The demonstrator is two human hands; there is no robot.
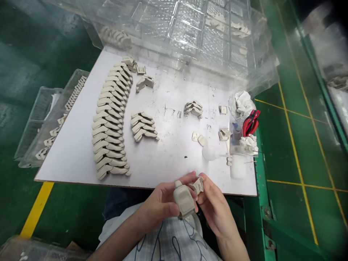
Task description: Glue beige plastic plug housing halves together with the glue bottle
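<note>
My left hand (164,203) is closed around a beige plastic housing (183,200) with a rounded, smooth face, held above my lap at the table's front edge. Between the thumb and fingers of my right hand (213,203) is a small beige plastic clip-shaped part (198,185), close against the housing's right side. Whether the two pieces touch is hard to tell. On the table ahead lie two flat beige pieces (201,140), a small beige block (224,134) and a translucent white bottle (210,153) lying near a white round container (238,167).
A long curved row of beige parts (111,119) lines the left of the white table (168,159). A shorter stack (144,127) sits beside it. Clear plastic trays (185,29) cover the back. At right, a bin holds crumpled white cloth (241,103) and a red-black strap (250,123).
</note>
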